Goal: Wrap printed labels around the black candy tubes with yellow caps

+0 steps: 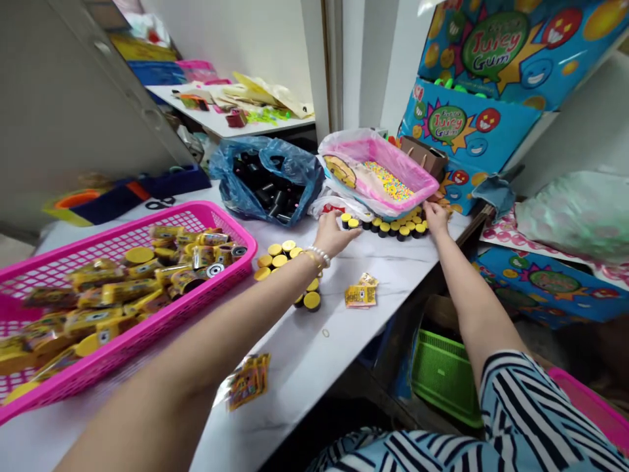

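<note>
My left hand (335, 236) reaches over the table (314, 367), thumb and fingers apart beside a few small black pots with yellow lids (353, 223). Whether it touches them I cannot tell. A beaded bracelet circles the wrist. At the far right end of a cluster of the same yellow-lidded pots (403, 231), my right hand (436, 217) rests close to the corner of a pink basin (427, 190), fingers parted and partly hidden. Another group of yellow-lidded pots (311, 301) stands under and beside my left forearm. Yellow printed wrappers (361, 295) lie in front of my hands.
A pink basket (211, 213) of yellow-wrapped pots fills the left. Behind stands a blue bag (223, 190) of black pieces. The basin holds small colourful candies (388, 182). Printed gum cartons (472, 128) are stacked at right. More packets (249, 382) lie near the front edge.
</note>
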{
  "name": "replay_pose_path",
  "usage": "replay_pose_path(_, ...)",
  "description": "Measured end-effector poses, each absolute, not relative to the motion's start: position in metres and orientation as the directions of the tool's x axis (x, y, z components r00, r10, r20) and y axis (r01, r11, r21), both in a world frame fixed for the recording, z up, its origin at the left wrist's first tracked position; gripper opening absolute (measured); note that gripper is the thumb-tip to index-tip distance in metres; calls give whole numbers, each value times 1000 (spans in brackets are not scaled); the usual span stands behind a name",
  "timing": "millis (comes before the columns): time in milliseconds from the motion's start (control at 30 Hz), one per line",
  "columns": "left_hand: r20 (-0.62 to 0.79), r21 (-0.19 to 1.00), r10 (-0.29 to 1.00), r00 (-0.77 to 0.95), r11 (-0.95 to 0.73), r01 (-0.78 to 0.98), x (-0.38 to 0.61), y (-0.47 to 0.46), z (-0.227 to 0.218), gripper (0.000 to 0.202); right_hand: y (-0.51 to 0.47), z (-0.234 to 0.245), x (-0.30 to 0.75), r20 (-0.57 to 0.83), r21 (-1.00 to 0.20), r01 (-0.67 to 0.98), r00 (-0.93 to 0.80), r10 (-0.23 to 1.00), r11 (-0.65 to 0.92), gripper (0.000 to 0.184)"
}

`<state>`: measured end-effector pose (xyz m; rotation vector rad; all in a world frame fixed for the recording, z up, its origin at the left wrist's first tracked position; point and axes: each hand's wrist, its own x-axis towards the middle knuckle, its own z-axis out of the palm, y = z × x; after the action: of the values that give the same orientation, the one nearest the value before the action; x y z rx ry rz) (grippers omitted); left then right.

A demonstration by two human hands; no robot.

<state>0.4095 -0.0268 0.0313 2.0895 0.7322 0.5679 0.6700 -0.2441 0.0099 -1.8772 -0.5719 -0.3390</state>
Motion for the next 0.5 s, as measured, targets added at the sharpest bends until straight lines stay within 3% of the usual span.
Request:
replay_pose_path(100,78,783,667,741,-501,368,442,-16,25,82,-237,8,688,482,-809,509,860,165,-295,34)
replay_pose_path(267,107,752,647,755,-549,365,465,-11,8,85,-238,-14,712,488,-822,505,863,129,-263,23)
replay_pose_path(500,37,732,675,737,-520,439,477,-8,-5,86,-241,-41,714,484,-854,498,866,123,-147,37)
